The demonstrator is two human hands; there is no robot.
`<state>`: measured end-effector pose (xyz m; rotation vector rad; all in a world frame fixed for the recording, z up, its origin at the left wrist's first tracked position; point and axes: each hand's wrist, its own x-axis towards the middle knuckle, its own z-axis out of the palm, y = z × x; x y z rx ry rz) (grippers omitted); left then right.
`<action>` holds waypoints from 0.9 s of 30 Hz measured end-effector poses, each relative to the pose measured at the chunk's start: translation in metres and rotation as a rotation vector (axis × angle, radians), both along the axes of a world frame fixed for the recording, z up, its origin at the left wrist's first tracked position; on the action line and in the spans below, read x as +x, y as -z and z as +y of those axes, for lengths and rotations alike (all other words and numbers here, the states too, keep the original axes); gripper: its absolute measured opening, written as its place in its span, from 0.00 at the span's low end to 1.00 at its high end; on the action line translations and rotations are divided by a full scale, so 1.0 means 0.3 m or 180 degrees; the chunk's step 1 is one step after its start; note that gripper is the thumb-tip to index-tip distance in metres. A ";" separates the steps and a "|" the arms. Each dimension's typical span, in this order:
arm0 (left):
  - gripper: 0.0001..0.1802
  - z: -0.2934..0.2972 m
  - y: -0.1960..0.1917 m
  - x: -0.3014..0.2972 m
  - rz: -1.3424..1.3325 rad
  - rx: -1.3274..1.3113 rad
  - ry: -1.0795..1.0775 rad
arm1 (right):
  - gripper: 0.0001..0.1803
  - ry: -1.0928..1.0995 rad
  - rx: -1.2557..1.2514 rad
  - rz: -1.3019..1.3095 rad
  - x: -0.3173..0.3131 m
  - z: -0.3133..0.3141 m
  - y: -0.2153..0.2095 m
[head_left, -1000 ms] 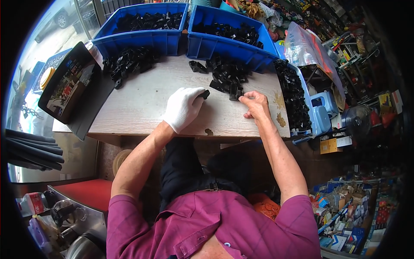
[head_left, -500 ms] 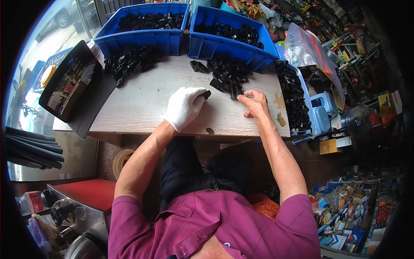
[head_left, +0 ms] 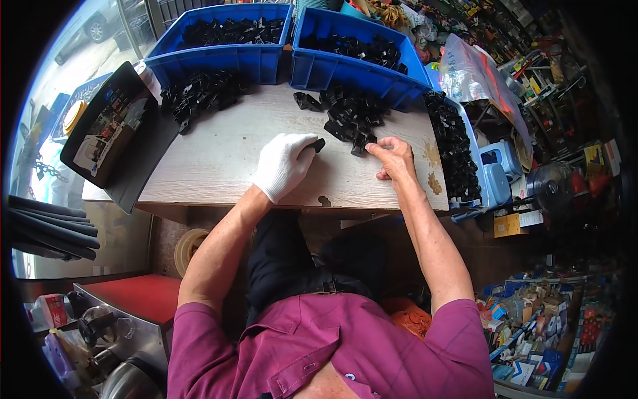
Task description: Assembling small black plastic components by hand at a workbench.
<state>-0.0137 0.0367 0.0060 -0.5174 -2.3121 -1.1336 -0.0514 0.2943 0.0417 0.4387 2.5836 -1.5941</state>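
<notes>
The gloved left grip (head_left: 284, 166) holds a small black part (head_left: 319, 144).

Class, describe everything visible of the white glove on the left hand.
The white, knitted-looking fabric glove covers the left hand and ends at the wrist. Its fingers curl inward, gripping a small black plastic-looking piece that pokes out at their tips. Below it lies the pale wood-grain tabletop; whether they touch is unclear.

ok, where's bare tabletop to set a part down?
Widest: the table between the screen and the gloved left hand, in front of the left black pile. Smaller: between that hand and the right hand. Crowded: the back, where that pile and the right pile front the blue bins.
</notes>
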 end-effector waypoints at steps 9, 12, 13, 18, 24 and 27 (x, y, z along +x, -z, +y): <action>0.11 0.001 0.008 -0.002 0.0097 -0.0089 -0.0015 | 0.17 0.0032 0.0175 -0.0069 -0.013 0.010 0.014; 0.12 0.003 0.003 -0.002 0.0084 -0.0090 0.0000 | 0.12 0.0093 -0.0056 -0.0035 -0.016 0.025 0.033; 0.12 0.001 0.004 -0.001 0.0068 -0.0082 0.0001 | 0.12 0.0090 -0.0056 -0.0039 -0.013 0.019 0.029; 0.12 -0.001 0.006 0.000 0.0064 -0.0126 0.0002 | 0.13 0.0208 -0.0251 -0.0109 -0.003 0.018 0.015; 0.12 -0.005 0.010 -0.001 0.0095 -0.0161 -0.0020 | 0.23 0.0057 -0.0038 -0.0007 0.016 -0.011 -0.017; 0.12 0.002 0.008 -0.004 0.0132 -0.0154 -0.0004 | 0.25 -0.0077 0.0119 0.0041 0.007 0.004 0.000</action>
